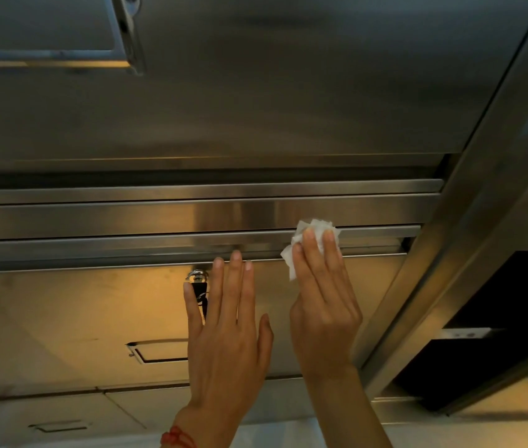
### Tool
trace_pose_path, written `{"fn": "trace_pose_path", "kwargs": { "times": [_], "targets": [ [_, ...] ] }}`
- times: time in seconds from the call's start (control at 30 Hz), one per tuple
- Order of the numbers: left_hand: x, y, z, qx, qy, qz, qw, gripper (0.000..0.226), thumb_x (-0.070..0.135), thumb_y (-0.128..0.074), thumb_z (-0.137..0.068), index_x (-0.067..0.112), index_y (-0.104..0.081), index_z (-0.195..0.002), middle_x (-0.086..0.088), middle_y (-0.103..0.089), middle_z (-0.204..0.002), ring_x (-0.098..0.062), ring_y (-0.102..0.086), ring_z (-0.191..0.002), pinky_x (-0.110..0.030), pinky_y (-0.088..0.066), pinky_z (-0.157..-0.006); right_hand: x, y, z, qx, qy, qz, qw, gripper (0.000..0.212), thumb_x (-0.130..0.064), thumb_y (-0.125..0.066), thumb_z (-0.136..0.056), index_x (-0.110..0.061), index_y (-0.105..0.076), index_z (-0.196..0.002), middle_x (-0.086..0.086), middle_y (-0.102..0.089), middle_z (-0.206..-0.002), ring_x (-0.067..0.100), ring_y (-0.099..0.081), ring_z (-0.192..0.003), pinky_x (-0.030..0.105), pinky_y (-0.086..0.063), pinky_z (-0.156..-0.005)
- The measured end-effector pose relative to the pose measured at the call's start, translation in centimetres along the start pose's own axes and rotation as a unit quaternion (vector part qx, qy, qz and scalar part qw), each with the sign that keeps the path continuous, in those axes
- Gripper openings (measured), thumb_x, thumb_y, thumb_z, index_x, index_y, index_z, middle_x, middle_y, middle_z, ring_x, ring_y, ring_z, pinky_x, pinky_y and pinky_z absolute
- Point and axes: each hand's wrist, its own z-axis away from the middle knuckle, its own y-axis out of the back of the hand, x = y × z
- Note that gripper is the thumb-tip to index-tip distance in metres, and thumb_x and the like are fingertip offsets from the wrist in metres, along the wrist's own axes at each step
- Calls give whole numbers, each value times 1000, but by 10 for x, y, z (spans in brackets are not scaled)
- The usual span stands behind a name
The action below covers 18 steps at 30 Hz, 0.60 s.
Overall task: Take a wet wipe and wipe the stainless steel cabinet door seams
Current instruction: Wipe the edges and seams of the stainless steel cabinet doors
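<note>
My right hand (322, 302) presses a crumpled white wet wipe (316, 228) with straight fingers against the horizontal seam (159, 240) along the top edge of a stainless steel cabinet door (78, 312). Most of the wipe is hidden under the fingers; its edges stick out above and to the left. My left hand (227, 334) lies flat on the same door just left of the right hand, fingers straight and pointing up to the seam. A red string bracelet (175, 438) is on my left wrist.
A lock with a key (197, 279) sits on the door, partly hidden behind my left fingers. A recessed handle (156, 352) lies below it. A larger steel door (256, 92) fills the upper view. A vertical steel frame post (450, 253) and a dark opening (498, 318) are at right.
</note>
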Motion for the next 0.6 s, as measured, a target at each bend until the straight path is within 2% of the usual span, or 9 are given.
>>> {"fn": "trace_pose_path", "kwargs": {
  "times": [0.1,0.2,0.33,0.43,0.6],
  "targets": [
    [5,-1,-2,-6,-3,4,1000,61,30,-38,-84,0,-39,-138,-18,-30,-147,-30,-22,-137,-51,-7,-112,0,0,-1,-7,26,-2,1000,23,-5,-57,-90,3,-66,-110,17,-62,-119,35,-56,-115,43,-48,-97],
    [10,-1,-5,-8,-9,17,1000,61,28,-38,-85,0,-39,-138,-18,-32,-147,-30,-23,-138,-51,-9,-112,11,4,-1,-12,48,9,999,23,-7,-49,-97,2,-66,-111,16,-61,-121,34,-54,-118,42,-45,-100],
    [13,-1,-8,-9,-14,28,999,62,29,-37,-85,2,-31,-141,-16,-31,-147,-30,-22,-138,-49,-8,-113,26,7,3,-1,3,31,1000,26,-4,-57,-88,3,-64,-112,18,-61,-120,37,-53,-117,46,-46,-98],
    [13,-3,-8,-7,-16,30,999,63,29,-38,-84,3,-29,-141,-14,-28,-148,-29,-20,-138,-48,-7,-113,18,4,2,9,-14,19,1000,24,-6,-50,-93,4,-64,-110,20,-62,-118,39,-53,-116,48,-48,-95],
    [13,-7,-8,0,-16,43,999,63,27,-41,-83,3,-30,-140,-14,-28,-148,-27,-19,-139,-48,-11,-112,2,0,-1,-7,38,-13,999,31,-11,-38,-102,1,-65,-109,16,-63,-117,35,-57,-113,44,-46,-97]
  ]
}}
